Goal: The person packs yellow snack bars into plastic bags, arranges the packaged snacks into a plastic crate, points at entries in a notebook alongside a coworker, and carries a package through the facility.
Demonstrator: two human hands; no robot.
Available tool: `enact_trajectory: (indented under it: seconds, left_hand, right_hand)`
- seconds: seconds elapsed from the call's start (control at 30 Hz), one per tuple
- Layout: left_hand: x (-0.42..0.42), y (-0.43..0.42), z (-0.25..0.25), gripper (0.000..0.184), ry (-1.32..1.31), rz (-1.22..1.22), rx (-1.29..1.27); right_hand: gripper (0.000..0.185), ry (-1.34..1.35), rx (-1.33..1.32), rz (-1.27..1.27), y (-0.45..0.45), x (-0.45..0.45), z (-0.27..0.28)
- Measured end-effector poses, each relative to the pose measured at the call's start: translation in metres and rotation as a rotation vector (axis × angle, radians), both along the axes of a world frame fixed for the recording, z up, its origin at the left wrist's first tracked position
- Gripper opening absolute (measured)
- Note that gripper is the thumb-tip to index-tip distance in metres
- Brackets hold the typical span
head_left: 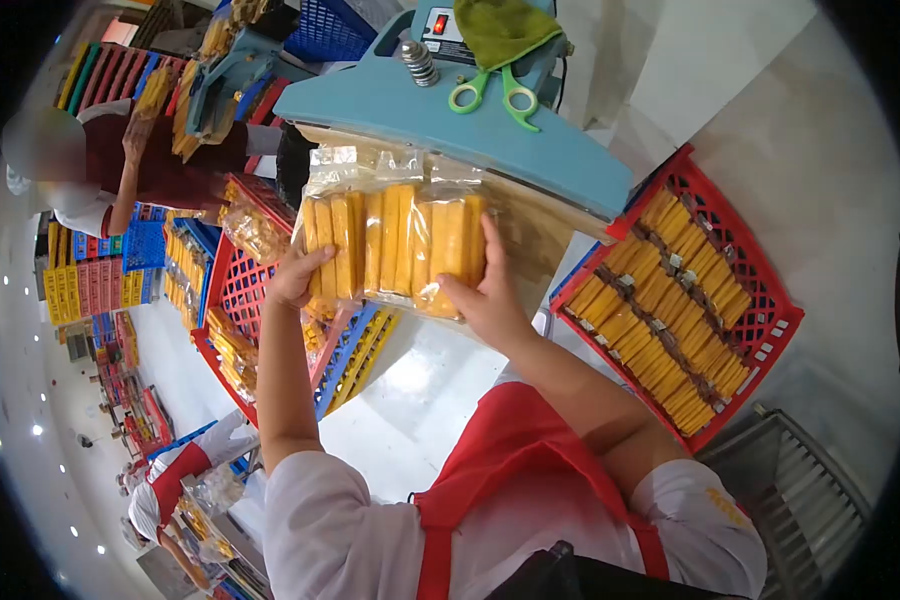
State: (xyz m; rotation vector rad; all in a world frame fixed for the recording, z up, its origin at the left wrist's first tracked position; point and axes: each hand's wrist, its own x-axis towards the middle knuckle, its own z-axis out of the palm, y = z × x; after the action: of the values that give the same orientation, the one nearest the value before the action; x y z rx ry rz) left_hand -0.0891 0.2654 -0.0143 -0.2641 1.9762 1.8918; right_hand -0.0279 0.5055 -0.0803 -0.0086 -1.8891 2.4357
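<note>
Three clear plastic bags of yellow sticks [395, 240] stand side by side between my hands, in front of a teal machine [450, 110]. My left hand [302, 277] is closed on the left end of the row, thumb across the front. Gripping the right end is my right hand [485, 295], its thumb on the front and a finger along the side. The tops of the bags, flat and clear, point towards the machine's wooden ledge [530, 210]. What kind of food the sticks are, I cannot tell.
On the machine lie green-handled scissors [495, 95] and a green cloth [505, 30]. A red crate [785, 315] of packed bags stands at right, another red crate [245, 290] at left. One person [160, 150] works at upper left, another [185, 475] at lower left.
</note>
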Motion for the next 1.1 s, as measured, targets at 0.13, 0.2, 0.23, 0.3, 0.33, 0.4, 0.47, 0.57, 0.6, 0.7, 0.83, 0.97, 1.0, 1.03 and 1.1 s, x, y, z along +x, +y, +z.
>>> enact_trajectory:
  seconds: [0.13, 0.2, 0.23, 0.3, 0.33, 0.4, 0.47, 0.57, 0.6, 0.7, 0.83, 0.97, 1.0, 1.03, 1.1]
  left_hand:
    - [0.013, -0.039, -0.004, 0.053, -0.132, 0.168, 0.178]
    - [0.026, -0.039, 0.004, 0.056, -0.036, 0.167, 0.446]
    - [0.029, -0.040, 0.004, 0.056, 0.004, 0.095, 0.568]
    - [0.035, -0.040, -0.012, 0.056, -0.015, 0.176, 0.499]
    - [0.035, -0.031, -0.013, 0.056, -0.025, 0.249, 0.429]
    - [0.030, -0.015, -0.021, 0.056, -0.108, 0.404, 0.208]
    - [0.026, 0.001, -0.027, 0.055, -0.153, 0.370, 0.278]
    - [0.024, 0.040, -0.034, 0.056, -0.146, 0.118, 0.549]
    - [0.029, 0.053, -0.040, 0.057, -0.149, 0.116, 0.520]
    - [0.047, 0.089, -0.060, 0.057, -0.196, 0.097, 0.409]
    - [0.085, 0.131, -0.080, 0.057, -0.274, 0.014, 0.302]
    - [0.124, 0.190, -0.108, 0.058, -0.381, -0.107, 0.196]
    - [0.132, 0.208, -0.118, 0.058, -0.413, -0.150, 0.165]
    - [0.140, 0.226, -0.129, 0.058, -0.446, -0.186, 0.136]
    - [0.156, 0.266, -0.158, 0.058, -0.519, -0.282, 0.062]
  right_hand:
    - [0.079, -0.188, -0.296, 0.106, 0.027, 0.009, 0.016]
    - [0.081, -0.234, -0.204, 0.214, 0.047, 0.015, 0.017]
    - [0.081, -0.239, -0.205, 0.213, 0.047, 0.017, 0.021]
    - [0.082, -0.198, -0.455, 0.315, 0.047, 0.020, 0.031]
    - [0.077, -0.221, -0.465, 0.272, 0.038, 0.016, 0.033]
    - [0.069, -0.250, -0.744, 0.316, 0.023, -0.007, 0.038]
    - [0.057, -0.371, -0.719, 0.268, 0.004, -0.022, 0.008]
    - [0.057, -0.263, -0.979, 0.350, 0.019, -0.019, 0.014]
    - [0.059, -0.328, -0.893, 0.392, 0.043, -0.009, 0.030]
    - [0.074, -0.209, -0.795, 0.324, 0.058, 0.030, 0.014]
    - [0.079, -0.145, -0.817, 0.325, 0.119, 0.102, 0.012]
    - [0.085, -0.198, -1.058, 0.310, 0.202, 0.163, -0.012]
    - [0.085, -0.212, -1.024, 0.222, 0.224, 0.179, -0.022]
    - [0.085, -0.229, -0.988, 0.135, 0.245, 0.195, -0.035]
    - [0.081, -0.253, -1.061, 0.065, 0.280, 0.222, -0.081]
